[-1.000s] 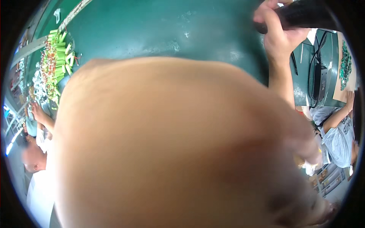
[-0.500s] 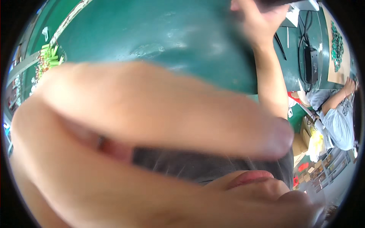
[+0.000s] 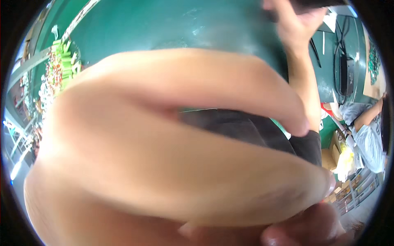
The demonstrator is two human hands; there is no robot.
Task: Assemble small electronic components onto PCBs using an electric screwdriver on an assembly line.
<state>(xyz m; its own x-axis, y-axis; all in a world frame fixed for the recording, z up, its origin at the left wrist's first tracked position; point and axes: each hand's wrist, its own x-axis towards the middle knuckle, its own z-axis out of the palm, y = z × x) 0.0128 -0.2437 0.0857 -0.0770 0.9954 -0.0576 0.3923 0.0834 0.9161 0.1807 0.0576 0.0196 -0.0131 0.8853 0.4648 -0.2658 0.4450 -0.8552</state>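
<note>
My left hand (image 3: 176, 156) fills much of the view, very close and blurred. Its fingers point to the right with a gap between the upper two, and I see nothing held in it. Past it at the upper right, my right hand (image 3: 301, 26) reaches over the green tabletop (image 3: 164, 30), partly cut off by the top edge. Its fingers are around a dark object (image 3: 318, 4) whose kind I cannot make out. Dark clothing (image 3: 250, 131) shows through the gap in the left hand's fingers.
Lime-green pieces (image 3: 65, 61) cluster at the left. Right of my right arm lie a thin black tool (image 3: 315, 53), a white stick (image 3: 324, 43) and a black box with cables (image 3: 347, 76). Farther right, another person (image 3: 369, 141) sits by green parts (image 3: 373, 65). A cardboard box (image 3: 330, 158) stands below.
My left hand has shifted, and more of its fingers show at the lower right. The whole view has moved slightly, so the table and right arm sit farther right. The right hand keeps its grip.
</note>
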